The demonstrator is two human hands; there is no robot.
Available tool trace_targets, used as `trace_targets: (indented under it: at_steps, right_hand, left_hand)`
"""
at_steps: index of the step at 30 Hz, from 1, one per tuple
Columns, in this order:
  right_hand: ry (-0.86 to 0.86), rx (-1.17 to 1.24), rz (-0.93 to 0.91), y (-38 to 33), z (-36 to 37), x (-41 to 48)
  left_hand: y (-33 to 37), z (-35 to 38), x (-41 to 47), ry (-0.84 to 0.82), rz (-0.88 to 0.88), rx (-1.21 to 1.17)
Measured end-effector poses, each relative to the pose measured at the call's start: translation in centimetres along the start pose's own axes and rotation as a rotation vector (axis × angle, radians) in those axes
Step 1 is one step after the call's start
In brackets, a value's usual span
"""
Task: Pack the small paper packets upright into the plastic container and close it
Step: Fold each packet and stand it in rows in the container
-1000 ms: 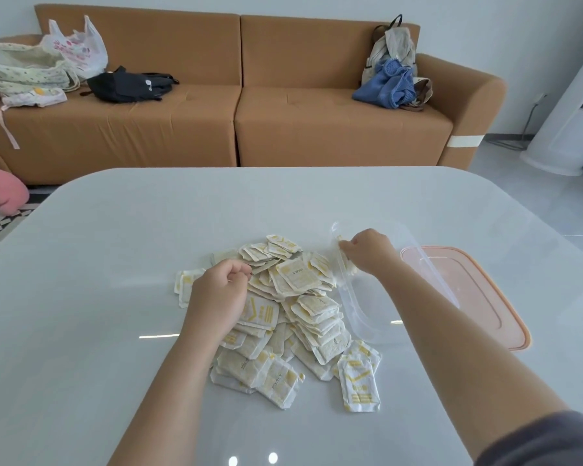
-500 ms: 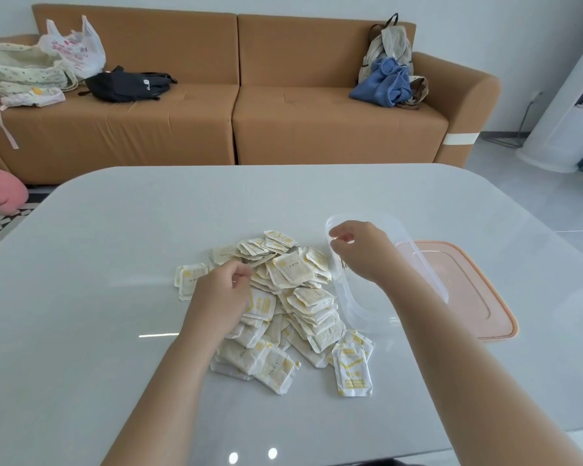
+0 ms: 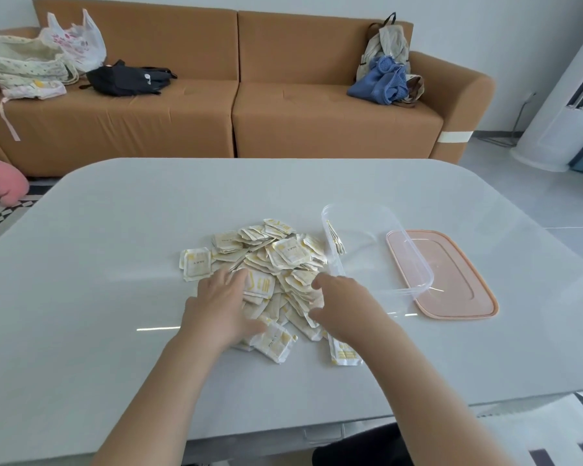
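Note:
A heap of small white-and-yellow paper packets (image 3: pixel 285 255) lies in the middle of the white table (image 3: pixel 115 297). To its right stands a clear plastic container (image 3: pixel 401 260), with a few packets (image 3: pixel 335 238) leaning upright against its left wall. Its pink lid (image 3: pixel 451 284) lies flat on the table, partly under the container's right side. My left hand (image 3: pixel 221 307) rests on the near left of the heap, fingers spread. My right hand (image 3: pixel 342 306) hovers over the near right of the heap, fingers apart and holding nothing that I can see.
A single packet (image 3: pixel 196 264) lies apart at the heap's left, another (image 3: pixel 344 354) near my right forearm. Beyond the table stands a brown sofa (image 3: pixel 236 105) with bags. A white floor unit (image 3: pixel 566 105) stands at the right.
My right hand has left the container's near left corner and come down to the heap. A few packets now stand inside the container. My left hand has opened and moved nearer on the heap.

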State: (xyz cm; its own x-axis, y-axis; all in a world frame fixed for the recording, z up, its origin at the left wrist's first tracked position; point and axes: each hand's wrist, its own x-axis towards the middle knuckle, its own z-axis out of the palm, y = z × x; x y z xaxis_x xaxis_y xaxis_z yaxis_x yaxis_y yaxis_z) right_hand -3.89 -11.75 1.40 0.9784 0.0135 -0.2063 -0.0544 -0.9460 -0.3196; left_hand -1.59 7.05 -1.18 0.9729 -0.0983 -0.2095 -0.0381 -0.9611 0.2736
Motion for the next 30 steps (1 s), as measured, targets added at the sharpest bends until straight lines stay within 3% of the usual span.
trace_targets:
  at_steps: [3, 9, 19, 24, 30]
  right_hand:
    - [-0.139, -0.079, 0.036, 0.2, 1.0, -1.0]
    - [-0.211, -0.122, 0.039, 0.5, 2.1, -1.2]
    - [0.010, -0.137, -0.021, -0.5, 2.8, 0.1]
    - [0.134, 0.072, 0.050, -1.2, 3.2, 2.3]
    - [0.395, 0.422, 0.018, -1.4, 1.9, 4.2]
  left_hand:
    - [0.0, 0.4, -0.3, -0.125, -0.036, 0.077]
    - [0.1, 0.8, -0.1, -0.150, -0.043, 0.127]
    - [0.8, 1.8, 0.9, 0.062, -0.028, 0.097]
    - [1.0, 2.6, 2.2, 0.323, 0.020, -0.079]
    - [2.0, 1.2, 3.0, 0.467, 0.075, -0.456]
